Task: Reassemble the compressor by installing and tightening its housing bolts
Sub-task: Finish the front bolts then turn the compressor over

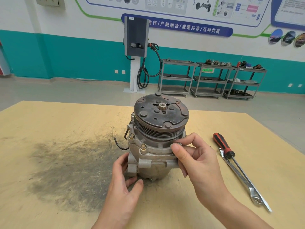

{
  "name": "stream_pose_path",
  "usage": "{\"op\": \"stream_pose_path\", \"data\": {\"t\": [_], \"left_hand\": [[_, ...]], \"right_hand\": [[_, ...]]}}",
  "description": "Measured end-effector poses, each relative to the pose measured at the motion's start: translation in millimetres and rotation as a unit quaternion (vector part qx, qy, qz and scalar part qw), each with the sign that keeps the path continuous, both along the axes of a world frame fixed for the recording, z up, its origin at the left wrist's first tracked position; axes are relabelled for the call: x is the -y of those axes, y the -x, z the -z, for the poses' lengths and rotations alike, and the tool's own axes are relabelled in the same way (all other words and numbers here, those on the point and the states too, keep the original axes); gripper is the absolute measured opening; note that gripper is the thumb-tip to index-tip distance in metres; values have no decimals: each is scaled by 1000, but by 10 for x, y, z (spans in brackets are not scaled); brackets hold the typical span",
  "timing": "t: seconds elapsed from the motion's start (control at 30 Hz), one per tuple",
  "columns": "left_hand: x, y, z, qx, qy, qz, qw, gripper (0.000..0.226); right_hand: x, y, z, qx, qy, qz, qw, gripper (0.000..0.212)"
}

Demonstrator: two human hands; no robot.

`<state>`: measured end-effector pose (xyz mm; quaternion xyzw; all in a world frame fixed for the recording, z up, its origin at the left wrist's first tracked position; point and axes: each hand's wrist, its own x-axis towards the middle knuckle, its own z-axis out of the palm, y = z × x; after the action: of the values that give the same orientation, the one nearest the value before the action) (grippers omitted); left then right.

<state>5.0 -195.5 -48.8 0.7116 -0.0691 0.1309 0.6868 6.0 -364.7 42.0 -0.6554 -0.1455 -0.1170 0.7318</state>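
We have the compressor [156, 146] standing pulley-up on the wooden table [49, 123], between our two hands. Our right hand [196, 161] pinches a housing bolt [179, 144] at the flange's right edge with thumb and forefinger. Two more bolts [143, 147] sit in the flange just left of that hand. Our left hand [123, 177] curls round the lower left of the housing, steadying it. Right of our right hand, a red-handled screwdriver [231, 156] lies crossed over a wrench [244, 180], well apart from the compressor.
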Motion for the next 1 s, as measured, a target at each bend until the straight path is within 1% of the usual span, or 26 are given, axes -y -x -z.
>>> {"op": "stream_pose_path", "data": {"t": [0.13, 0.33, 0.47, 0.53, 0.73, 0.9, 1.0], "left_hand": [[6, 15, -21, -4, 7, 0, 1000, 64], [7, 31, -45, -9, 7, 2, 1000, 64], [9, 29, -46, -10, 9, 2, 1000, 64], [7, 31, -44, -10, 9, 3, 1000, 64], [10, 37, -60, -9, 8, 8, 1000, 63], [13, 46, -70, -10, 9, 10, 1000, 63], [12, 45, -69, -8, 7, 11, 1000, 63]], "right_hand": [[0, -1, 11, 0, -4, -6, 1000, 15], [-1, -6, 20, 1, -2, -4, 1000, 11], [6, -1, 26, 1, -4, -5, 1000, 14], [5, 4, 30, 4, -7, -7, 1000, 12], [-10, 21, 41, 8, -21, -11, 1000, 22], [-8, 21, 50, 20, -20, -16, 999, 18], [-15, 28, 34, 20, -24, -17, 999, 24]]}}
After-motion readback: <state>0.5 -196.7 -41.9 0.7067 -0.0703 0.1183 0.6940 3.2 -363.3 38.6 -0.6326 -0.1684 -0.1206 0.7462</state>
